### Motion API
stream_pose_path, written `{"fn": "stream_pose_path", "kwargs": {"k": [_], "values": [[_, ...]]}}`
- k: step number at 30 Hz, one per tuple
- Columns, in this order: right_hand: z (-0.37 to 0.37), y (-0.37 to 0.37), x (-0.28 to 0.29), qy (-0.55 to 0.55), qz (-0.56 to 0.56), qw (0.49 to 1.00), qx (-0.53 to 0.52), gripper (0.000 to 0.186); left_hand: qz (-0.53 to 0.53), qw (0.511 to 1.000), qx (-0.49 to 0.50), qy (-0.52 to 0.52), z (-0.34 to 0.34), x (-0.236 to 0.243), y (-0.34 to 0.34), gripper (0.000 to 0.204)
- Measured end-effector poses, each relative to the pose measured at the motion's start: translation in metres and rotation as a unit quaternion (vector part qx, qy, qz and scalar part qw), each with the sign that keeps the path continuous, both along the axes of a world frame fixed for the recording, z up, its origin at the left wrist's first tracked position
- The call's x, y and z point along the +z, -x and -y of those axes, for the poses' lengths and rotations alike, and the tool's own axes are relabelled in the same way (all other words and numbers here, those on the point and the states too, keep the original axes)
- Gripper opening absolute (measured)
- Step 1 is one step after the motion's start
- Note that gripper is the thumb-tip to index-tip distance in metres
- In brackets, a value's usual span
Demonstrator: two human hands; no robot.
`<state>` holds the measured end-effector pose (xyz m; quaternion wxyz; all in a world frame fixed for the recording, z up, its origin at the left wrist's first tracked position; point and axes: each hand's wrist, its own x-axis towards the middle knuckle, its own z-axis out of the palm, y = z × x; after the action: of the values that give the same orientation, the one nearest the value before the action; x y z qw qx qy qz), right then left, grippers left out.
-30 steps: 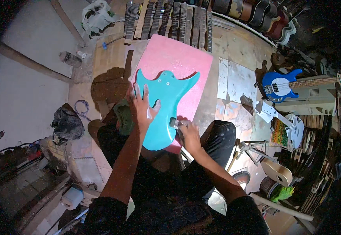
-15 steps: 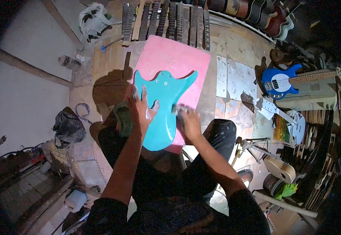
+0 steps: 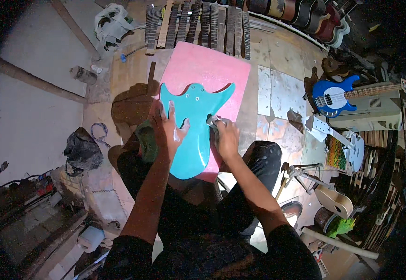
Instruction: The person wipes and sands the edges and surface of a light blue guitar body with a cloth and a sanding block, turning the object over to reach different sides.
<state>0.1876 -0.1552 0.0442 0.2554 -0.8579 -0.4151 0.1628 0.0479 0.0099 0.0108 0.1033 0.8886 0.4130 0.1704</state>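
A glossy turquoise electric guitar body [image 3: 190, 151] lies flat, its two horns pointing away from me and several small holes between them. Under it is a pink board [image 3: 203, 65]. My left hand [image 3: 169, 128] rests on the body's left side with fingers and thumb spread, whitish dust on the skin. At the right waist edge, my right hand [image 3: 226, 135] is closed around a small dark grey piece that looks like folded sandpaper [image 3: 211, 121], pressed to the rim. Its fingers partly hide that piece.
Several guitar necks [image 3: 196, 25] lie in a row beyond the board. To the right are a blue bass guitar [image 3: 333, 98], a pale guitar [image 3: 353, 151] and a metal stand [image 3: 301, 177]. A black plastic bag [image 3: 82, 151] sits on the left floor.
My right hand has moved slightly up along the body's right waist edge with the sandpaper. The left hand stays in place on the body.
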Motion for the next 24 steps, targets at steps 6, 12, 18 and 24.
{"fn": "stream_pose_path", "kwargs": {"k": [6, 12, 18, 24], "values": [[0.049, 0.026, -0.012, -0.024, 0.032, 0.992, 0.117, 0.047, 0.023, 1.000, 0.002, -0.009, -0.002, -0.003, 0.004, 0.080], [0.003, 0.001, 0.001, -0.016, -0.034, 0.999, 0.004, 0.040, 0.005, 1.000, 0.005, -0.012, 0.001, -0.003, 0.000, 0.081], [0.043, 0.022, -0.005, -0.051, 0.040, 0.991, 0.120, 0.027, 0.000, 1.000, 0.002, 0.002, -0.002, -0.005, 0.004, 0.084], [0.007, 0.005, 0.003, -0.020, -0.001, 1.000, 0.021, 0.028, -0.019, 1.000, 0.004, 0.014, 0.002, 0.008, 0.000, 0.085]]}}
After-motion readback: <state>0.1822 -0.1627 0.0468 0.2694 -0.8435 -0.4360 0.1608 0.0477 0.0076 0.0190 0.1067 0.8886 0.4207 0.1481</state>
